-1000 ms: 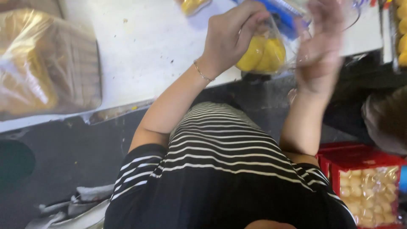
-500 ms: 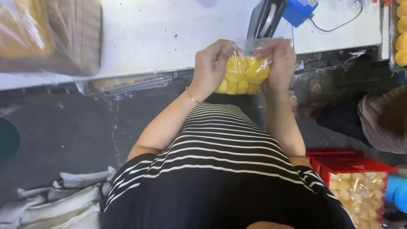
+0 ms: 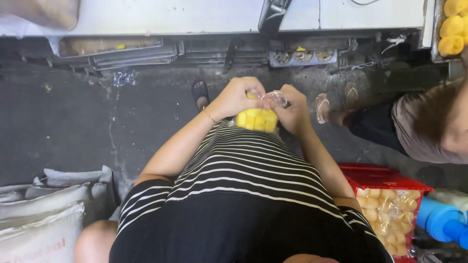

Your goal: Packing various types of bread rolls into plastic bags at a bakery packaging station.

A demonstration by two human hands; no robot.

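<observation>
Yellow pieces fill a small clear bag (image 3: 257, 118) that we hold in front of our striped shirt (image 3: 243, 195), below the table (image 3: 195, 17) edge and over the dark floor (image 3: 73, 122). Our left hand (image 3: 237, 97) is curled tight over the bag's top, fingers pressed together on the plastic, a thin bracelet on that wrist. Our right hand (image 3: 292, 109) pinches the bunched neck of the bag just beside the left, both hands touching the bag and nearly each other. Red crate (image 3: 385, 178) at our right side holds bagged pale pieces, a blue object (image 3: 441, 219) just beside it. White sacks (image 3: 44, 214) lie on the floor at our left. Another person (image 3: 419, 126) sits at the right, sandalled feet near the table base. Tray (image 3: 434, 34) at top right holds more yellow pieces; stacked metal trays (image 3: 122, 51) sit under the table
</observation>
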